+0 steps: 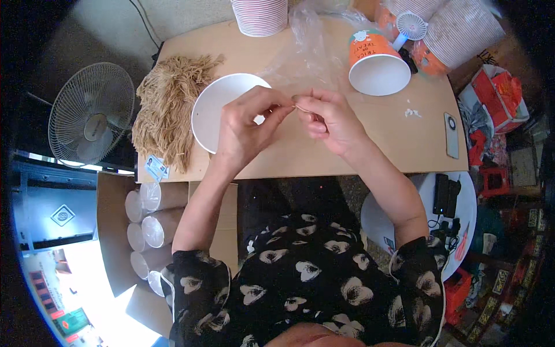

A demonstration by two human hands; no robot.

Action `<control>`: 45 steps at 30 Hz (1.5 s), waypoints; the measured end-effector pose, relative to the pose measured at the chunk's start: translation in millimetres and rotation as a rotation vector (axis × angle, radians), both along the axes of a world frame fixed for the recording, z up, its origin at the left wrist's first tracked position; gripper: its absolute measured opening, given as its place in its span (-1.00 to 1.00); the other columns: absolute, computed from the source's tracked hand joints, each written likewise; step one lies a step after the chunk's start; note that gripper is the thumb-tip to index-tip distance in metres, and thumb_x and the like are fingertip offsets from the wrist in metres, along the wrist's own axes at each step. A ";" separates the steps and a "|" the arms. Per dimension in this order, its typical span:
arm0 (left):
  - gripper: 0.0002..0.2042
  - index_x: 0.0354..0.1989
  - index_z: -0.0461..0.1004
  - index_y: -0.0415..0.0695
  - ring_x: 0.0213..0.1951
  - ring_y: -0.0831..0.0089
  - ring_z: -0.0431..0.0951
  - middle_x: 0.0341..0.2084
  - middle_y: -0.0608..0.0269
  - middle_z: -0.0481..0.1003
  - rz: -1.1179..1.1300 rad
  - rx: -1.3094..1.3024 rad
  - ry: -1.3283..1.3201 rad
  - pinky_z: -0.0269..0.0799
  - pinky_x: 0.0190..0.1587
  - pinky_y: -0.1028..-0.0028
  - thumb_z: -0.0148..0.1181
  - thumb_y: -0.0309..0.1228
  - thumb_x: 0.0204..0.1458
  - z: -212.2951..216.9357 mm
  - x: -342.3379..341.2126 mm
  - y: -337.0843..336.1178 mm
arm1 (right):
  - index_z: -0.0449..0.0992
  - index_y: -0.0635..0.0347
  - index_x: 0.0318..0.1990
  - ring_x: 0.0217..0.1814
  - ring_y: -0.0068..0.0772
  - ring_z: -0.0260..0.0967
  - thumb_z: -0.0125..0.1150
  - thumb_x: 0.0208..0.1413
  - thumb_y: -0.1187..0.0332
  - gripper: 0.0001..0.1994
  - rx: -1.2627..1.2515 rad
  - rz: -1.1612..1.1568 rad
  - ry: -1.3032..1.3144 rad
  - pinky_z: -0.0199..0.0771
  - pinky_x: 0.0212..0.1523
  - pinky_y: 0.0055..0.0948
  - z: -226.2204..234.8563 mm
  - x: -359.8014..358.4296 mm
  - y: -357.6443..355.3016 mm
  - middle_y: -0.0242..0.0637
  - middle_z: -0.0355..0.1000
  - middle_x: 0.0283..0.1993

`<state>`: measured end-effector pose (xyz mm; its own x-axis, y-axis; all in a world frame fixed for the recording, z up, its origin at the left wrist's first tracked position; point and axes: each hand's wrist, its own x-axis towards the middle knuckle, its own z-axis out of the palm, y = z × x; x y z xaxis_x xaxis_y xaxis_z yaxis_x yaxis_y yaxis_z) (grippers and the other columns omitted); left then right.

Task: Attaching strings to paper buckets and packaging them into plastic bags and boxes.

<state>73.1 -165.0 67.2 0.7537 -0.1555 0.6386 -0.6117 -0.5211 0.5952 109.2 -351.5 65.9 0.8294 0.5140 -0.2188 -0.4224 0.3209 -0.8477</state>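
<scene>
My left hand (245,122) and my right hand (329,120) meet above the front middle of the table, both closed in a pinch. A thin tan cord (301,109) shows between their fingertips; the rest of it is hidden by the fingers. Partly behind my left hand lies a white paper bucket (207,114), its open mouth facing me and a small dark hole near its rim. Left of that bucket, a large bundle of tan cords (170,104) is spread over the table's left side.
An orange paper bucket (376,49) lies at the back right beside a small handheld fan (411,26). Stacked paper buckets (260,17) and clear plastic (300,55) are at the back. A phone (451,135) lies far right. Below left, a cardboard box (113,231) holds wrapped cup stacks (159,231).
</scene>
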 end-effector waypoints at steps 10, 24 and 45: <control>-0.85 -0.24 0.55 -0.29 -0.34 0.57 0.60 -0.31 0.20 0.61 -0.279 -0.416 0.744 0.51 -0.30 0.63 0.30 -0.47 0.10 -0.5 19.1 20.2 | 0.54 0.20 -0.13 -0.65 -0.84 -0.03 0.24 0.18 0.33 -0.81 -0.079 -0.104 -0.249 -0.11 -0.64 -0.74 6.0 8.1 -6.2 -0.59 0.22 -0.50; -0.81 -0.19 0.56 -0.29 -0.32 0.51 0.63 -0.35 0.17 0.61 -0.271 -0.760 1.003 0.56 -0.27 0.65 0.31 -0.43 0.09 -0.8 22.3 18.0 | 0.59 0.10 -0.31 -0.16 -0.27 0.40 0.46 -0.16 0.43 -0.79 -0.687 -0.555 -1.377 0.30 -0.10 -0.29 -22.3 -5.9 9.9 -0.36 0.47 -0.26; -0.79 -0.10 0.52 -0.33 -0.20 0.41 0.64 -0.25 0.13 0.59 -0.293 -0.748 0.988 0.59 -0.09 0.55 0.22 -0.48 0.15 -8.4 18.7 18.0 | 0.59 0.23 -0.36 -0.32 -0.44 0.44 0.36 -0.05 0.54 -0.92 -0.460 -0.512 -1.119 0.34 -0.14 -0.43 -27.7 -8.3 14.5 -0.33 0.50 -0.34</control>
